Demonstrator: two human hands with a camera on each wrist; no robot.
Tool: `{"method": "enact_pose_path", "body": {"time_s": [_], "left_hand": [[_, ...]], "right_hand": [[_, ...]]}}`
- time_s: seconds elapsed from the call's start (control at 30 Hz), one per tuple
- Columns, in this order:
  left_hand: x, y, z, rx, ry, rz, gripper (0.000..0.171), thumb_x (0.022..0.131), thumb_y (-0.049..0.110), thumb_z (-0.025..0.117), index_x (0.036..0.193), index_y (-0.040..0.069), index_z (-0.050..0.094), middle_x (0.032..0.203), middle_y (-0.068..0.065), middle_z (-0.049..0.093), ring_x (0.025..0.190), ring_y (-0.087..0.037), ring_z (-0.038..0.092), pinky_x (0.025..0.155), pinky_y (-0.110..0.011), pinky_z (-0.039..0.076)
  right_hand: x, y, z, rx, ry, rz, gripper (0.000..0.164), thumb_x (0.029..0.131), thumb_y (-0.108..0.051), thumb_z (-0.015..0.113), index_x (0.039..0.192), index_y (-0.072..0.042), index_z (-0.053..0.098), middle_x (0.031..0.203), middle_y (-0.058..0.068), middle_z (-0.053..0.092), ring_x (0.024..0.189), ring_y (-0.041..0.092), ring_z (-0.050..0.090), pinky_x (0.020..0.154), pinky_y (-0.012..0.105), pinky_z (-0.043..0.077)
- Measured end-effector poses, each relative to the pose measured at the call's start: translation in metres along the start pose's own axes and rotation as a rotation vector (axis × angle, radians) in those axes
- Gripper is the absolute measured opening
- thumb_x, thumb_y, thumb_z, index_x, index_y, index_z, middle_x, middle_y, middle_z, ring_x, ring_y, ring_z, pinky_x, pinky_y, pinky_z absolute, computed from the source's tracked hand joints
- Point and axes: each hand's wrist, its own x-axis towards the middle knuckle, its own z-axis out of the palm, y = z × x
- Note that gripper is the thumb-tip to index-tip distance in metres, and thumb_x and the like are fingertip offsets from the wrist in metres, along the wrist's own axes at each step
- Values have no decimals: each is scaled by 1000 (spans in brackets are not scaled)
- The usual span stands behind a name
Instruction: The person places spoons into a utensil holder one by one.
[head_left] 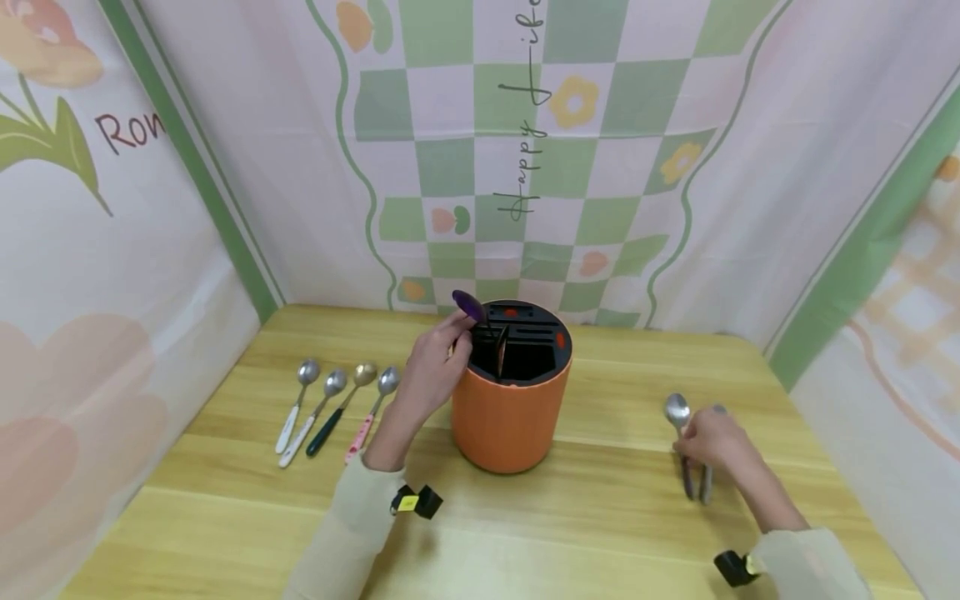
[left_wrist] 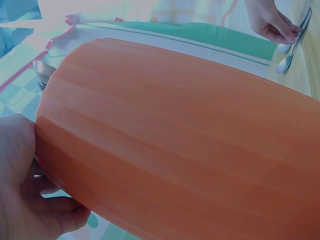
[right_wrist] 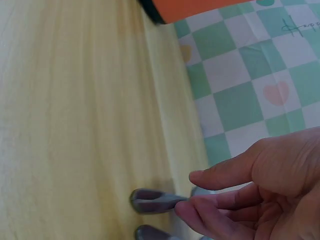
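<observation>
In the head view, an orange container (head_left: 505,421) stands upright on the worktop (head_left: 600,517), its top filled by a black slotted insert (head_left: 551,321). The left hand (head_left: 437,362) is at the left rim, right beside a purple spoon (head_left: 468,305) that sticks up from the insert; I cannot tell whether its grip is clamped on the rim or the spoon, or just resting there. Left of the container lie four spoons side by side, bowls away from the person: a white spoon (head_left: 295,407), a patterned white spoon (head_left: 312,418), a dark green spoon (head_left: 335,417) and a pink spoon (head_left: 372,411). Well to the right, the right hand (head_left: 716,437) is over a pair of spoons, the nearer spoon (head_left: 678,408) under its fingertips and the farther spoon (head_left: 707,483) just beside. The left wrist view is mostly container wall, with the left hand's bent fingers against the rim end and the right hand small at the far edge. In the right wrist view, the right grip is apart, a gap between thumb and forefinger, the forefinger's tip at the nearer spoon's handle, which is blurred
</observation>
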Motion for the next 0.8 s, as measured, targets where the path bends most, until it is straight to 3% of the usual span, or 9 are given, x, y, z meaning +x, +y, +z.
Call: {"method": "enact_pose_path", "body": {"time_s": [0.27,0.53,0.8], "left_hand": [[0,-1,1,-6,2,3,40,101,14,41,134,8,64,140,-4,62,57,-12,40,54,-26,39],[1,-1,0,-8,9,20,40,101,13,41,132,6,64,135,-5,64,57,-12,41,55,-27,39],[0,-1,1,-4,1,13,40,101,13,41,132,6,64,138,-5,63,54,-11,39,54,-26,39]], "right_hand": [[5,8,6,8,-5,48,21,85,-15,68,67,-5,71,57,1,64,54,13,57,52,28,45],[5,8,9,24,19,57,21,78,-14,63,58,-8,62,52,2,60,48,13,54,48,27,41],[4,9,13,97,-11,82,25,79,-13,63,55,-10,57,49,-1,54,45,10,48,45,23,41]]}}
